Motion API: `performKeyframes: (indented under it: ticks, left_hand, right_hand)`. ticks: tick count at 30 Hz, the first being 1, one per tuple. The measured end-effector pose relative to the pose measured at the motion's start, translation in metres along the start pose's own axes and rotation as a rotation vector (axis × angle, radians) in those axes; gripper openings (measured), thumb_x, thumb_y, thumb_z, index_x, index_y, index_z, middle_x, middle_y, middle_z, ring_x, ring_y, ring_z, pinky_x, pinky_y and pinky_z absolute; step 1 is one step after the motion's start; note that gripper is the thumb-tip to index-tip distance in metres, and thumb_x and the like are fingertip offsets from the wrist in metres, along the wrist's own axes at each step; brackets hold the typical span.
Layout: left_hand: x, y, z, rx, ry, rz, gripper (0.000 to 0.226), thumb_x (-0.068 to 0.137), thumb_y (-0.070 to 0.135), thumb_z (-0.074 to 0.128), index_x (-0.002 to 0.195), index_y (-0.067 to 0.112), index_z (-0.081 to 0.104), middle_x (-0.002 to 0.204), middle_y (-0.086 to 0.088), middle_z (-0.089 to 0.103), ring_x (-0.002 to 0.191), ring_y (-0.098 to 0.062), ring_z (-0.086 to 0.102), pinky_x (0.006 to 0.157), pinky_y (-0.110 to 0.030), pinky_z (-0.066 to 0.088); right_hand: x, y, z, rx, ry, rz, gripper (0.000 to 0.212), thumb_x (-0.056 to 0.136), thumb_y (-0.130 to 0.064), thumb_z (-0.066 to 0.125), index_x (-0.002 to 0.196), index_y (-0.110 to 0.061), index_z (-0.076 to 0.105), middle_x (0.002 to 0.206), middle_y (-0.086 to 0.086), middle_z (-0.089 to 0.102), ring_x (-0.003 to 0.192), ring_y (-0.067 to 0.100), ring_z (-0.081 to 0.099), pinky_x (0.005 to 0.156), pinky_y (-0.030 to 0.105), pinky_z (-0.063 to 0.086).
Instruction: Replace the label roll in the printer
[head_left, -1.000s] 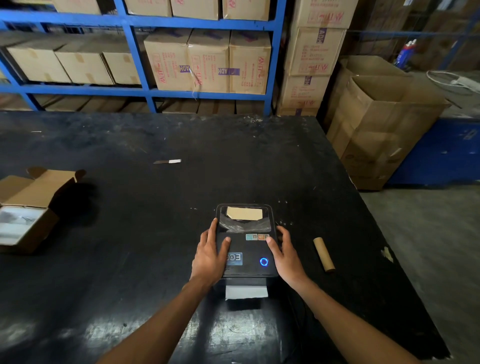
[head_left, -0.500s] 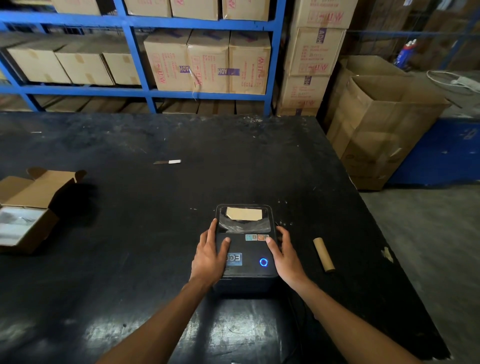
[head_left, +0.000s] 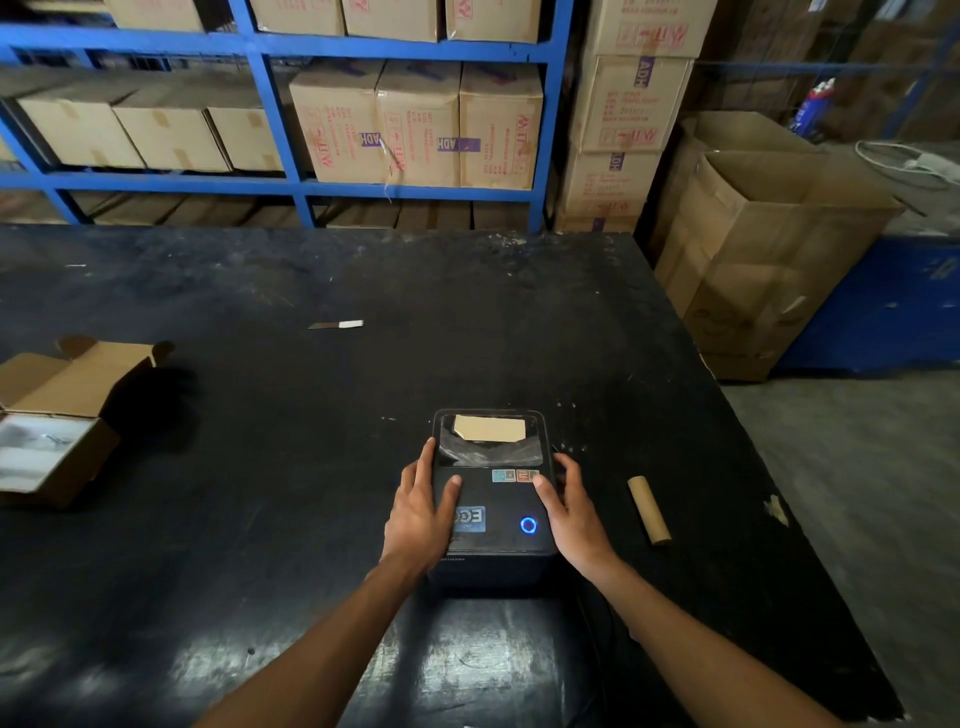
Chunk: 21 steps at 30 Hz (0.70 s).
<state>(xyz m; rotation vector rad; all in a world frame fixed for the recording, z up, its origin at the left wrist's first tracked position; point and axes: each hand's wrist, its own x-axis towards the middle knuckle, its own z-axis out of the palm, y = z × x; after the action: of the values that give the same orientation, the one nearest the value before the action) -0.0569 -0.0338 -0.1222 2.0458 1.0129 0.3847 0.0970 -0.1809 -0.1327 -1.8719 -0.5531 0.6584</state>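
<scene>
Pressing the closed printer (head_left: 493, 499), both hands (head_left: 421, 512) (head_left: 574, 519) lie spread flat; the open box (head_left: 57, 415) holds white packing.

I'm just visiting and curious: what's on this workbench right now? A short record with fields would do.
Surface: black worn tabletop
Device: black box-shaped label printer, lid down, blue ring light lit
Left hand: fingers straight, resting on the printer's left side
Right hand: fingers straight, resting on the printer's right side
Right of printer: bare brown cardboard tube, lying flat, apart from it
Far left: open brown cardboard box
Behind: blue metal shelving holding cartons
</scene>
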Motion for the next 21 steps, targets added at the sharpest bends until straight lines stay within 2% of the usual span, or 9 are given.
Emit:
performKeyframes:
  ticks: [6, 11, 15, 17, 19, 21]
  left_hand:
    - [0.001, 0.000, -0.001, -0.006, -0.004, -0.012, 0.064, 0.097, 0.056, 0.043, 0.152, 0.046, 0.013, 0.151, 0.005, 0.037, 0.129, -0.022, 0.051, 0.098, -0.050, 0.050]
    - [0.007, 0.000, -0.006, -0.007, -0.031, -0.011, 0.065, 0.095, 0.054, 0.050, 0.151, 0.042, 0.019, 0.151, 0.003, 0.039, 0.132, -0.023, 0.048, 0.100, -0.048, 0.048]
    - [0.013, 0.004, -0.013, 0.003, -0.037, -0.039, 0.060, 0.091, 0.052, 0.056, 0.144, 0.040, 0.030, 0.141, 0.001, 0.048, 0.125, -0.025, 0.054, 0.096, -0.047, 0.050]
    - [0.018, 0.010, -0.017, 0.028, -0.008, -0.027, 0.053, 0.092, 0.050, 0.056, 0.138, 0.035, 0.037, 0.137, -0.001, 0.047, 0.122, -0.027, 0.054, 0.094, -0.047, 0.050]
    - [0.026, 0.021, -0.024, 0.032, 0.035, -0.002, 0.048, 0.093, 0.048, 0.055, 0.135, 0.029, 0.042, 0.136, -0.004, 0.045, 0.121, -0.028, 0.054, 0.093, -0.047, 0.050]
    - [0.036, 0.032, -0.030, 0.017, 0.076, 0.051, 0.047, 0.094, 0.046, 0.056, 0.135, 0.025, 0.046, 0.136, -0.005, 0.046, 0.121, -0.027, 0.053, 0.094, -0.044, 0.050]
  right_hand:
    - [-0.001, -0.003, -0.001, -0.024, -0.006, 0.005, 0.048, 0.098, -0.047, 0.048, 0.140, -0.029, 0.035, 0.132, 0.003, 0.059, 0.117, 0.016, 0.060, 0.099, 0.042, 0.052]
    - [0.001, -0.008, -0.007, -0.032, -0.039, 0.043, 0.044, 0.097, -0.044, 0.052, 0.136, -0.029, 0.037, 0.125, 0.003, 0.063, 0.107, 0.014, 0.064, 0.088, 0.030, 0.053]
    - [0.004, -0.014, -0.015, -0.073, -0.095, 0.064, 0.045, 0.097, -0.042, 0.055, 0.136, -0.026, 0.039, 0.126, 0.003, 0.063, 0.096, 0.002, 0.061, 0.073, 0.015, 0.049]
    - [0.006, -0.017, -0.019, -0.142, -0.095, 0.043, 0.044, 0.097, -0.042, 0.054, 0.136, -0.023, 0.043, 0.129, 0.004, 0.060, 0.100, 0.004, 0.059, 0.080, 0.019, 0.049]
    - [0.010, -0.022, -0.021, -0.240, -0.046, 0.015, 0.046, 0.097, -0.045, 0.053, 0.136, -0.021, 0.046, 0.132, 0.004, 0.055, 0.113, 0.013, 0.056, 0.093, 0.030, 0.048]
    - [0.011, -0.026, -0.023, -0.302, 0.007, -0.029, 0.046, 0.097, -0.046, 0.052, 0.135, -0.021, 0.048, 0.132, 0.005, 0.052, 0.120, 0.018, 0.053, 0.099, 0.037, 0.047]
